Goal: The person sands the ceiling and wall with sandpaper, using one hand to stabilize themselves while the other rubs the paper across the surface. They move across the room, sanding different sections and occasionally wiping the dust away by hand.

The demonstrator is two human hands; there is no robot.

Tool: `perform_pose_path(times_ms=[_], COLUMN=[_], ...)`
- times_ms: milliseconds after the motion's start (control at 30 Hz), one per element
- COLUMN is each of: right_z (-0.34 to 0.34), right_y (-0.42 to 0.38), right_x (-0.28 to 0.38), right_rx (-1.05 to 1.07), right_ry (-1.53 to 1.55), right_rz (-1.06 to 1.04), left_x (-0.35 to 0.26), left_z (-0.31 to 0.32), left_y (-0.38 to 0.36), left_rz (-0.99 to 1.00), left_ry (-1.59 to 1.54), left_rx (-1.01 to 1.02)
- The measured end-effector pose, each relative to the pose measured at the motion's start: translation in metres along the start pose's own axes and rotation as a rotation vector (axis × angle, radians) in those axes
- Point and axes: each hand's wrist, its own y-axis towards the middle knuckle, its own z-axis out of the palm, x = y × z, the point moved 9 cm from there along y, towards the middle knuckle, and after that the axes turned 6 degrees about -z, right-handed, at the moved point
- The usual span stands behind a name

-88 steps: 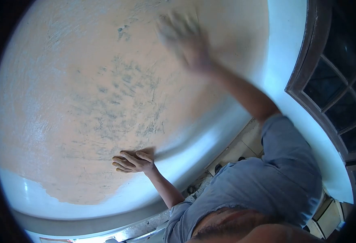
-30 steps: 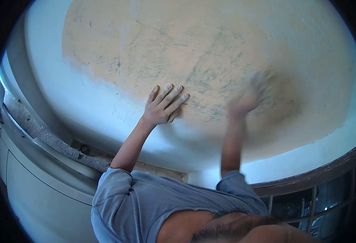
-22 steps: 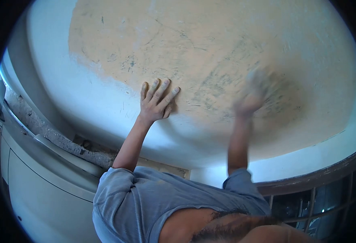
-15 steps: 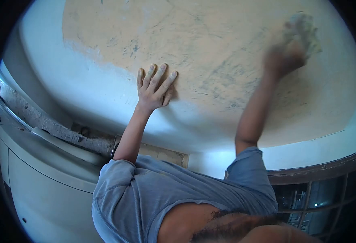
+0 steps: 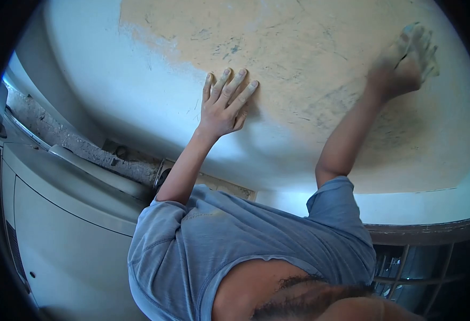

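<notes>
Pressing its fingertips to the wall (image 5: 138,96), the left hand (image 5: 221,109) is open, four fingers spread and the thumb out to its right, and it grips nothing. Those fingertips meet the lower edge of a beige patch (image 5: 299,75) that covers much of the wall, while whiter wall shows behind the wrist and to the hand's left. Dark smudges (image 5: 232,49) mark the patch just beyond the fingertips, and more streaks lie between the two hands. Well to the right of the left hand and higher up, the right hand (image 5: 406,61) is at the patch with its pale, dusty fingers partly extended; it is blurred, so I cannot tell how far it is open or whether it has hold of anything. A darker shaded area of the patch sits below the right hand. Nearer the body than both hands is a blue-grey shirt (image 5: 256,230). Below and left of the left hand are a rough ledge (image 5: 63,134) and a grey panel (image 5: 74,235); far below the right hand runs a brown window frame (image 5: 422,232).
</notes>
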Motion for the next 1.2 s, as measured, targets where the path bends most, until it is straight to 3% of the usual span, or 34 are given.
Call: perform_pose_path(times_ms=[67, 133, 300, 400, 467, 533, 600, 700, 767, 833, 900, 933, 967, 1000, 1033, 1067, 1100, 1133, 1167, 1200], right_z=[0.009, 0.008, -0.003, 0.003, 0.002, 0.008, 0.005, 0.017, 0.02, 0.021, -0.009, -0.022, -0.034, -0.048, -0.057, -0.061, -0.061, -0.057, -0.053, -0.051], right_y=[0.011, -0.032, -0.254, -0.247, -0.178, -0.106, -0.039, -0.055, -0.127, -0.233, -0.28, -0.319, -0.364, -0.374, -0.379, -0.389, -0.403, -0.402, -0.409, -0.416], right_x=[0.003, 0.041, 0.123, 0.115, 0.089, 0.046, 0.032, 0.05, 0.091, 0.143, 0.189, 0.198, 0.204, 0.204, 0.205, 0.205, 0.204, 0.202, 0.206, 0.209], right_rx=[0.068, -0.062, 0.381, 0.354, 0.281, 0.165, 0.046, 0.088, 0.161, 0.403, 0.722, 0.727, 1.127, 1.113, 1.104, 1.154, 1.216, 1.198, 1.321, 1.438], right_ry=[0.033, 0.046, -0.017, 0.042, 0.041, 0.139, 0.029, -0.003, 0.135, 0.259, 0.732, 0.955, 0.967, 0.964, 0.987, 1.015, 1.042, 1.067, 1.025, 0.974], right_rz=[-0.018, 0.028, 0.031, -0.021, -0.006, 0.098, 0.148, 0.073, 0.151, 0.129, 0.123, 0.257, 0.47, 0.505, 0.558, 0.602, 0.65, 0.63, 0.525, 0.415], left_x=[0.003, 0.003, 0.007, 0.013, 0.01, 0.007, 0.004, 0.019, 0.045, 0.082, 0.127, 0.124, 0.11, 0.097, 0.102, 0.051, -0.002, -0.012, -0.072, -0.104], left_z=[-0.001, -0.002, 0.01, 0.018, 0.023, 0.017, 0.018, 0.022, 0.006, -0.036, -0.078, -0.083, -0.081, -0.074, -0.052, -0.038, -0.022, 0.048, 0.048, 0.1], left_y=[0.001, -0.001, -0.003, -0.008, -0.008, -0.006, -0.003, 0.007, 0.04, 0.081, 0.109, 0.121, 0.133, 0.138, 0.134, 0.13, 0.126, 0.086, 0.072, 0.036], left_rz=[0.002, 0.004, 0.015, 0.065, 0.098, 0.079, 0.075, 0.094, 0.174, 0.071, -0.234, -0.201, -0.085, 0.021, -0.179, -0.193, -0.113, -0.064, 0.195, 0.307], left_ry=[-0.001, -0.003, 0.018, 0.055, 0.087, 0.099, 0.067, 0.089, 0.121, 0.07, -0.03, -0.015, 0.255, 0.53, 0.213, 0.044, 0.07, 0.176, -0.002, 0.087], left_rx=[0.021, 0.036, 0.251, 0.282, 0.284, 0.138, 0.14, 0.039, -0.157, -0.331, -0.483, -0.51, -0.531, -0.552, -0.431, -0.359, -0.183, 0.16, 0.108, 0.89])
